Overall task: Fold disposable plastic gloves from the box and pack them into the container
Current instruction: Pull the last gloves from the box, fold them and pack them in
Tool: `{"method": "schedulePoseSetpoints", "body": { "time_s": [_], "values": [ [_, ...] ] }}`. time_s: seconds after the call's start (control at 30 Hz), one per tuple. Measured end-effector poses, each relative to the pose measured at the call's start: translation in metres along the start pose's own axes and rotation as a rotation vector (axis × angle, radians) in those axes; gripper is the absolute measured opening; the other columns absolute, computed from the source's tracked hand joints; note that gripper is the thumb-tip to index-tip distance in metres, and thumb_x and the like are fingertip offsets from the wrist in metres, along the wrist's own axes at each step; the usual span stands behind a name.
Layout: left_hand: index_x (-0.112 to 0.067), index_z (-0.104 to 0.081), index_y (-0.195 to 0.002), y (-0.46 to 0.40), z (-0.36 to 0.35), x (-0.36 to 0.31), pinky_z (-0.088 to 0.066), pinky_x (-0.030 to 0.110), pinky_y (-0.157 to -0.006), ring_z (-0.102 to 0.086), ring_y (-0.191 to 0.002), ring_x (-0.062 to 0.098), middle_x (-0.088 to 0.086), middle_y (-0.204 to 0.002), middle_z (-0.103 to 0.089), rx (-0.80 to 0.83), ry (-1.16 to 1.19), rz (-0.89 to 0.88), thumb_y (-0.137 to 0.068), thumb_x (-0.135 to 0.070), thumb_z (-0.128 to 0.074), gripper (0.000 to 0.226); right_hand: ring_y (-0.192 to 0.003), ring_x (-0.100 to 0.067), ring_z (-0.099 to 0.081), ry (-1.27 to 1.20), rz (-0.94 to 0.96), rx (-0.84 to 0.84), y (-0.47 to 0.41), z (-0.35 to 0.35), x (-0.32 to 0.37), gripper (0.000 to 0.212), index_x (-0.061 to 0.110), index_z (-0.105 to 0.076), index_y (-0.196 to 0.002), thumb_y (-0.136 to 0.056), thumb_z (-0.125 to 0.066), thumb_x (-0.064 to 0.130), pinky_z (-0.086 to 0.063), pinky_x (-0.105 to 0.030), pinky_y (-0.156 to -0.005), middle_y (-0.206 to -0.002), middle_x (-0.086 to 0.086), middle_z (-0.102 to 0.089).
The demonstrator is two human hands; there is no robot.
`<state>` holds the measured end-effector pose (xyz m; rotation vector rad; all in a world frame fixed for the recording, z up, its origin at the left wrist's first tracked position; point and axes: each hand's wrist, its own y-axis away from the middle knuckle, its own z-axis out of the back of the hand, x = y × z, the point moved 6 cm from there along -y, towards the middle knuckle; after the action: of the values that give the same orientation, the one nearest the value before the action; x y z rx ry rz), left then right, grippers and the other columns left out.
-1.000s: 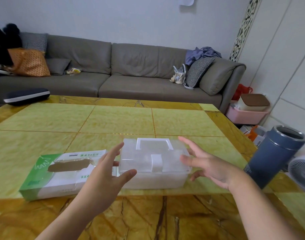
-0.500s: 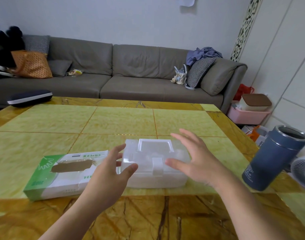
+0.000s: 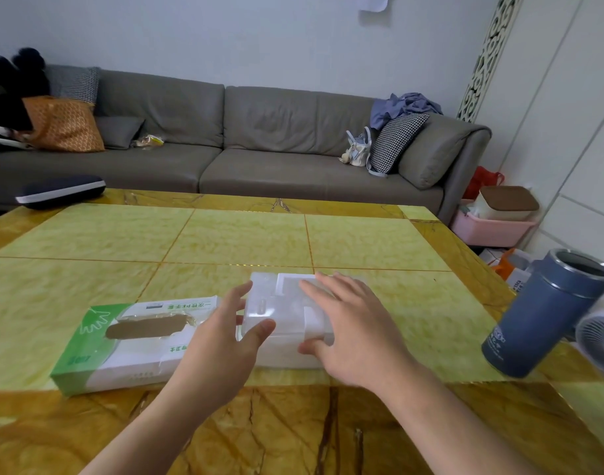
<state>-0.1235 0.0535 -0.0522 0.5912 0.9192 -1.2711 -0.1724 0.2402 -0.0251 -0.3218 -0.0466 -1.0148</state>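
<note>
1. The container (image 3: 283, 315) stood on the table (image 3: 245, 238) between the left hand (image 3: 221, 344) and the right hand (image 3: 357, 332).
2. The glove box (image 3: 129, 344) lay just left of the left hand, touching the container.
3. A tumbler (image 3: 543, 313) stood well right of the right hand.
4. A sofa (image 3: 259, 138) stood beyond both hands, behind the table.

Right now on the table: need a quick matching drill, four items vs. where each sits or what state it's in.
Items:
1. glove box
2. container
3. blue tumbler
4. dark case

Places/states:
A. far left corner of the table
B. between both hands, lid closed
C. right edge, top open
D. left of the container, slot torn open

Pairs: 1-D, 2-B, 3-C, 4-A
</note>
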Motion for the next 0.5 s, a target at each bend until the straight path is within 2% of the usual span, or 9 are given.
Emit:
{"method": "schedulePoseSetpoints", "body": {
  "time_s": [0.1,0.17,0.23,0.3,0.4,0.5],
  "values": [
    [-0.046,-0.037,-0.150,0.003,0.009,0.000,-0.051,0.028,-0.084,-0.057,-0.112,-0.004,-0.021,-0.135,-0.055,-0.012,0.016,-0.008,-0.094,-0.049,-0.065,0.063,-0.159,-0.014,-0.005,-0.004,-0.007,0.011,0.002,-0.002,-0.001,0.094,0.041,-0.018,-0.165,-0.090,-0.070,0.062,0.002,-0.029,-0.125,-0.173,0.017,-0.009],
    [-0.040,-0.044,-0.147,0.006,0.026,0.003,-0.050,0.032,-0.091,-0.057,-0.118,0.005,-0.018,-0.134,-0.054,-0.132,-0.073,-0.038,-0.097,-0.047,-0.060,0.053,-0.159,-0.013,-0.002,0.011,0.000,0.014,0.002,-0.003,-0.002,0.095,0.042,-0.015,-0.165,-0.090,-0.068,0.064,0.009,-0.028,-0.122,-0.173,0.018,-0.006],
    [-0.038,-0.041,-0.149,0.010,0.039,0.015,-0.037,0.041,-0.111,-0.037,-0.140,0.019,-0.010,-0.149,-0.043,-0.185,-0.355,0.024,-0.102,-0.043,-0.048,0.048,-0.160,-0.012,0.001,0.020,0.000,0.017,0.002,-0.003,-0.002,0.094,0.042,-0.012,-0.166,-0.091,-0.065,0.065,0.011,-0.029,-0.121,-0.173,0.019,-0.003],
    [-0.039,-0.028,-0.153,0.010,0.040,0.035,-0.020,0.047,-0.120,-0.021,-0.148,0.027,-0.004,-0.163,-0.023,-0.073,-0.568,0.139,-0.104,-0.040,-0.036,0.050,-0.160,-0.012,0.003,0.018,0.000,0.019,0.001,-0.004,-0.002,0.094,0.043,-0.009,-0.166,-0.093,-0.063,0.066,0.009,-0.032,-0.124,-0.173,0.019,0.000],
    [-0.038,-0.015,-0.158,0.002,0.028,0.052,-0.002,0.045,-0.125,-0.008,-0.155,0.025,0.000,-0.170,-0.003,0.068,-0.548,0.165,-0.105,-0.035,-0.027,0.054,-0.160,-0.012,0.005,0.012,0.001,0.038,-0.002,-0.009,0.000,0.092,0.044,-0.007,-0.165,-0.093,-0.060,0.069,0.005,-0.036,-0.126,-0.173,0.020,0.001],
    [-0.039,-0.015,-0.161,-0.010,0.018,0.049,0.009,0.042,-0.126,0.001,-0.157,0.017,0.000,-0.171,0.001,0.078,-0.442,0.091,-0.106,-0.031,-0.026,0.056,-0.161,-0.015,0.003,0.025,0.014,0.005,-0.006,-0.010,0.008,0.091,0.041,-0.010,-0.166,-0.094,-0.057,0.071,0.004,-0.035,-0.124,-0.174,0.017,-0.003]
  ]
}}
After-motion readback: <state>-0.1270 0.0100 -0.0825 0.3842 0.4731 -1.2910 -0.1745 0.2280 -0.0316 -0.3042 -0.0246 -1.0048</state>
